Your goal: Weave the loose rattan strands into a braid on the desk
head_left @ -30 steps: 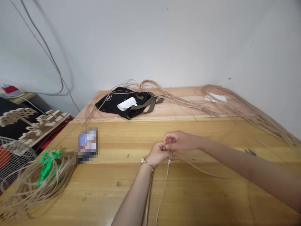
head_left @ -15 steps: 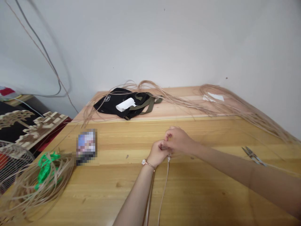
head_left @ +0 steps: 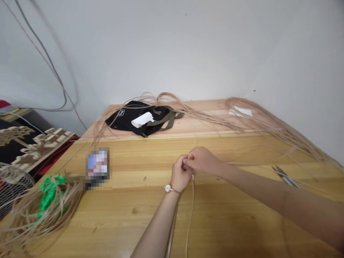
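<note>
My left hand, a watch on its wrist, is closed in a pinch over the wooden table. Pale cane strips run from under it toward the table's near edge, and a small light knot or crossing shows just below the fingers. Against its fingertips presses my right hand, thumb and fingers pinched together. More strip ends stick out beyond the hands, one toward the wall and one to the right. The exact spot where the fingers meet on the cane is hidden.
Pliers or snips lie at right. A cane coil with a green tie sits at left, near a blurred packet. Along the back lie a black bag, a white roll and long cane bundles.
My right hand has lowered and drawn in against my left, its fingers curled more tightly. My left hand has turned slightly, so the watch face shows more. The view has shifted a little.
</note>
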A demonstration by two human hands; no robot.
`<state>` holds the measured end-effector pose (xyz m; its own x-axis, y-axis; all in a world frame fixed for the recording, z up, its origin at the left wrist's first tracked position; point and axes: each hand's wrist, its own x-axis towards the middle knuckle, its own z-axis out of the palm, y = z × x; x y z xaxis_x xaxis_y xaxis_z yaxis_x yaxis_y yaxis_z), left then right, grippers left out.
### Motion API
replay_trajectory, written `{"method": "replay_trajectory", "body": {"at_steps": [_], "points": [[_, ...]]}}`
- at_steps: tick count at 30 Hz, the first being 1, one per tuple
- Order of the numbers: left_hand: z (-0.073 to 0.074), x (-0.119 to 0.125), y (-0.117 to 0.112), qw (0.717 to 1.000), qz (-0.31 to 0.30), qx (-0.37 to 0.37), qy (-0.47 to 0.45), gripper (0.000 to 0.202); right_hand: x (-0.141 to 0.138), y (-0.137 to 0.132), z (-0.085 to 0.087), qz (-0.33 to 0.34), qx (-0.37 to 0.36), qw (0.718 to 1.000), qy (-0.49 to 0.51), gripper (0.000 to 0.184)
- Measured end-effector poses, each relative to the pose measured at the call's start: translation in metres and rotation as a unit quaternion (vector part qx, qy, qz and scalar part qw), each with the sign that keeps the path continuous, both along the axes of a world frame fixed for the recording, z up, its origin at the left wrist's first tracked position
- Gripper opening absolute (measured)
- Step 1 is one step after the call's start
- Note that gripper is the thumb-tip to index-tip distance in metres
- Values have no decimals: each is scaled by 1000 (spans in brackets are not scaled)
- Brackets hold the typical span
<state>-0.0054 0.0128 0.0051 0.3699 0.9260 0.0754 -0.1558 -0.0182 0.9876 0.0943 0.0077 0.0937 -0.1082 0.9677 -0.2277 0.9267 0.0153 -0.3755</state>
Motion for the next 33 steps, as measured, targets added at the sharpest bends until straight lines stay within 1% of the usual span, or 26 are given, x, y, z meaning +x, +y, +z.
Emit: {"method": "replay_trajectory", "body": {"at_steps": [5, 7, 10, 12, 14, 15, 16, 17, 19, 20, 21, 23, 25, 26, 28, 29, 31, 32, 33], "points": [[-1, -1, 2, 999, 25, 9, 22, 6, 1, 9, 1, -32, -38, 999, 23, 33], [-1, 0, 2, 999, 29, 14, 34, 4, -1, 10, 6, -37, -28, 999, 24, 40], [-1, 0, 1, 998, 34, 23, 53, 3, -4, 7, 21, -34, -16, 999, 22, 49], [-2, 0, 1, 997, 41, 31, 65, 3, -6, 5, 32, -28, -27, 999, 8, 48], [-3, -2, 2, 995, 49, 38, 76, 3, -5, 4, 41, -16, -54, 998, 1, 41], [-4, -3, 3, 994, 54, 41, 82, 3, -4, 5, 44, -2, -75, 997, 23, 37], [-5, -3, 4, 994, 59, 43, 86, 4, -2, 6, 46, 18, -100, 993, 66, 34], [-6, -4, 4, 993, 62, 45, 89, 5, 1, 7, 47, 47, -128, 983, 125, 34], [-6, -5, 5, 993, 61, 45, 90, 6, 6, 10, 49, 100, -179, 949, 241, 40], [-5, -4, 5, 993, 57, 44, 88, 5, 9, 12, 50, 110, -198, 934, 277, 44], [-4, -4, 5, 994, 51, 44, 85, 4, 11, 13, 52, 102, -214, 925, 297, 48], [-1, -4, 4, 995, 41, 42, 82, 2, 12, 15, 58, 55, -244, 914, 319, 51], [3, -4, 4, 995, 38, 43, 82, 3, 9, 14, 66, 16, -287, 895, 341, 51], [5, -4, 4, 995, 38, 45, 82, 3, 6, 14, 71, 12, -316, 881, 353, 50], [10, -6, 4, 995, 49, 36, 74, 4, 0, 11, 80, 28, -362, 847, 388, 46], [12, -6, 3, 996, 56, 21, 64, 8, -3, 10, 84, 42, -369, 829, 417, 44], [13, -6, 3, 997, 68, -18, 42, 14, -10, 8, 88, 72, -359, 798, 478, 42], [13, -6, 3, 996, 70, -36, 34, 14, -13, 7, 90, 84, -345, 789, 501, 41], [12, -6, 3, 996, 70, -48, 28, 13, -15, 8, 91, 91, -330, 786, 515, 41]]}}
